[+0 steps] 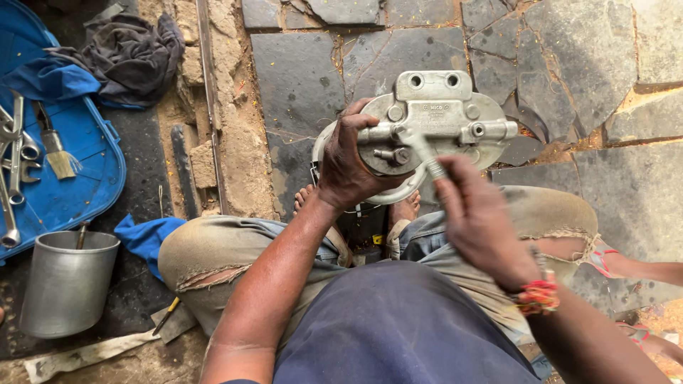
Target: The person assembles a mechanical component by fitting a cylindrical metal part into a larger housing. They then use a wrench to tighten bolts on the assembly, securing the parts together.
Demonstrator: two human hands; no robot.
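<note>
While the left hand point(346, 165) grips the grey metal part point(437, 121) above the knees to keep it steady, the right hand point(478, 217) pinches a thin metal tool point(427, 153) against its bolt point(400, 155).

A: Where's the grey cast-metal housing point(434, 121)?
B: Over the knees, above the slate paving point(299, 78). Left hand point(346, 167) on its left side, right hand point(478, 217) just below-right.
A: Tools?
B: Steel spanners point(13, 167) in the blue plastic tray point(78, 192), far left. Round metal can point(65, 281) stands below the tray.
</note>
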